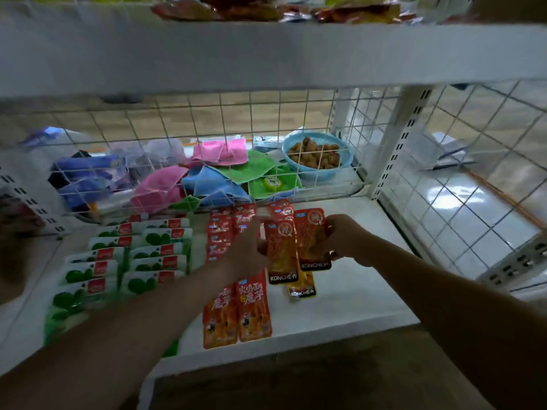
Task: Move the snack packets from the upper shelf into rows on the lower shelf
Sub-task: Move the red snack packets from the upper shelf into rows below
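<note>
Both bare forearms reach in from the bottom of the frame and meet near its centre, over the white lower shelf (364, 294). The left hand (247, 247) comes up from the lower left, its back to the camera and its fingers stretched toward the top of the frame. It lies against the left edge of an orange-red foil snack packet marked KONCHEW (281, 250), but motion blur smears the fingers, so I cannot tell whether its grip has closed on that packet. The right hand (346, 238) enters from the lower right with the wrist bent inward. Its grip is closed on a second KONCHEW packet (310, 236), thumb on the front and fingers curled behind (the two packets overlap side by side). Just below them a third, yellower KONCHEW packet (302, 288) lies on the shelf, mostly hidden. Two red packets with yellow Chinese lettering (254, 309) lie side by side at the shelf's front edge. The small red packets (219, 229) above the left hand are partly covered and too blurred to count. At the left, green-and-white packets (130, 255) lie in two columns, about eleven in all. The white upper shelf (266, 54) crosses the top of the frame, and the red and orange packets on it (251, 8) are cut off.
</note>
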{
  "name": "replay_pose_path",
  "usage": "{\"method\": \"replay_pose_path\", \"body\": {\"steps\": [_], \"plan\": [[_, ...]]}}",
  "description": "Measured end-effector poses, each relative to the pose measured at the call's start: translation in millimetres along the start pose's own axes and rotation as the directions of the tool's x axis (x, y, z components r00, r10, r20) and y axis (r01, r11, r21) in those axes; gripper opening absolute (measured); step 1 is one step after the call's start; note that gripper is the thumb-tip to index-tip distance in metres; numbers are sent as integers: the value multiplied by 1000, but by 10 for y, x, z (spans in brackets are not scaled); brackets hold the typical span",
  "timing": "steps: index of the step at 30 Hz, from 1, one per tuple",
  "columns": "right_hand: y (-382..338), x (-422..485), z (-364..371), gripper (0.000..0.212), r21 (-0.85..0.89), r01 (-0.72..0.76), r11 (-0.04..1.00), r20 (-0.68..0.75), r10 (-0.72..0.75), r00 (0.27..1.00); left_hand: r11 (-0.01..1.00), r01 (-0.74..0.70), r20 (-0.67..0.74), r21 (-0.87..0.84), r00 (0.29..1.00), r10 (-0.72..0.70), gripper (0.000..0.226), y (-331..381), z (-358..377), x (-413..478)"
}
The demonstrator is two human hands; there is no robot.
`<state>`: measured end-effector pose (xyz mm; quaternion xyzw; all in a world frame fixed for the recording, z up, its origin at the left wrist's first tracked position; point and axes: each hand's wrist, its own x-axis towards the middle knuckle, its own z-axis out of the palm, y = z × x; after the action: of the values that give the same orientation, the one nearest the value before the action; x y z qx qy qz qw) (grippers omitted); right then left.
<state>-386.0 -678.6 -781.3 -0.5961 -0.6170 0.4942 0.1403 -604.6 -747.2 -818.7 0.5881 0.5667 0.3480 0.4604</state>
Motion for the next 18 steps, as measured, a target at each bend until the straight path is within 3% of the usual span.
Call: {"method": "replay_pose_path", "body": {"steps": [5,9,18], "plan": [[311,41,-48,33,-12,-61,998,-30,61,998,990,57,68,127,995,-66,78,-188,318,120],[411,97,-77,40,-19,-85,996,-64,84,994,955,62,52,291,995,-80,80,-281,485,187],[592,81,137,40,-147,-81,986,-17,79,997,880,170,27,444,979,-203,83,-407,680,273]]}}
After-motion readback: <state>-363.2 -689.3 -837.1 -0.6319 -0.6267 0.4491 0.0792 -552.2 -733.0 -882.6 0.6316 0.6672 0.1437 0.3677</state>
